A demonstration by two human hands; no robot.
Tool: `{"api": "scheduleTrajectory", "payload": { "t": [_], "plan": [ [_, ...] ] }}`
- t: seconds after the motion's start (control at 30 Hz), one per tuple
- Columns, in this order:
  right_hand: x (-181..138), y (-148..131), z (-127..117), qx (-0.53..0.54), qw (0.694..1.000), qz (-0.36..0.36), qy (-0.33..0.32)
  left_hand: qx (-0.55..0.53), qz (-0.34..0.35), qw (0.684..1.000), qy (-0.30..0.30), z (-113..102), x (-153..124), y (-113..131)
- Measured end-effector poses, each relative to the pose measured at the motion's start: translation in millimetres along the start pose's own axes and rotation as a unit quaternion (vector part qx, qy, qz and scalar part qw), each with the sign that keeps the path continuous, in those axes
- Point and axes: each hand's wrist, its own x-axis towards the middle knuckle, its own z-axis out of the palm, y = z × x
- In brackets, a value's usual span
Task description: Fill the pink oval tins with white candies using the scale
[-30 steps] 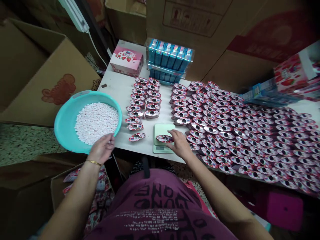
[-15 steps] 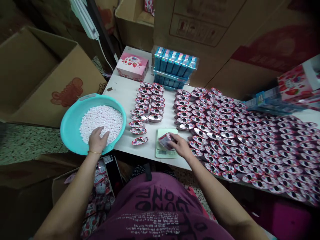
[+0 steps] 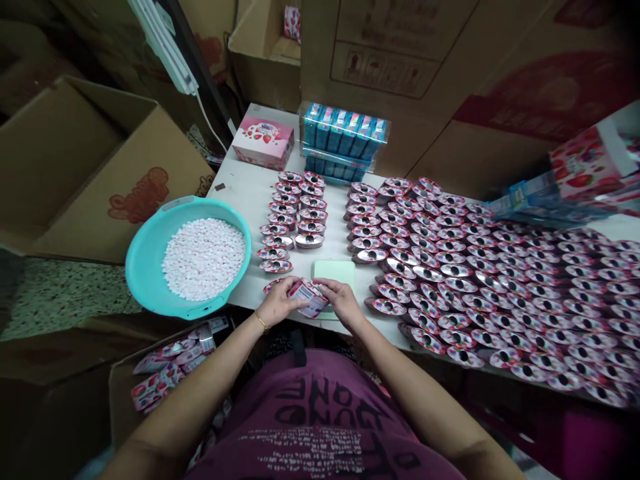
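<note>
My left hand (image 3: 277,303) and my right hand (image 3: 343,303) pinch a small printed pouch (image 3: 309,300) between them, one at either side. The pouch is tilted over the table's front edge, its label side showing. Just behind it lies a pale green scale (image 3: 333,270), partly covered by my right hand. Another pouch (image 3: 271,287) stands half hidden behind my left hand. To the left, a turquoise basin (image 3: 143,280) holds a heap of small white candies (image 3: 204,259).
Many upright pouches (image 3: 456,270) with dark round openings fill the right of the white table (image 3: 235,193). Two short rows stand behind the scale. A pink box (image 3: 263,142) and a clear pack of blue boxes (image 3: 345,133) stand farther back. Cartons (image 3: 115,173) surround the table.
My left hand has left the candies in the basin and moved right to the pouch. My right hand has lifted the pouch off the scale, towards me and left.
</note>
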Motion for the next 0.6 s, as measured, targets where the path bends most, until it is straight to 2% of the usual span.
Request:
{"api": "scheduleTrajectory", "payload": {
  "t": [0.1,0.17,0.3,0.37,0.43,0.47,0.53,0.6],
  "plan": [
    [12,-5,1,-0.066,0.995,-0.069,0.041,-0.059,0.009,0.998,0.036,-1,6,0],
    [17,-15,1,-0.160,0.977,-0.138,0.043,-0.078,0.023,0.995,0.060,0,12,1],
    [19,-40,-3,-0.369,0.890,-0.260,-0.068,-0.101,0.053,0.990,0.084,0,21,2],
    [17,-49,-6,-0.414,0.852,-0.295,-0.128,-0.120,0.066,0.987,0.085,-2,23,1],
    [16,-55,-6,-0.416,0.834,-0.326,-0.158,-0.143,0.077,0.983,0.088,-4,24,-1],
    [15,-57,-5,-0.408,0.836,-0.335,-0.150,-0.151,0.080,0.981,0.093,-5,25,-2],
    [13,-62,-3,-0.404,0.845,-0.340,-0.084,-0.160,0.082,0.978,0.105,-7,26,-4],
    [9,-67,2,-0.455,0.827,-0.330,-0.025,-0.160,0.076,0.977,0.120,-9,27,-6]
  ]
}}
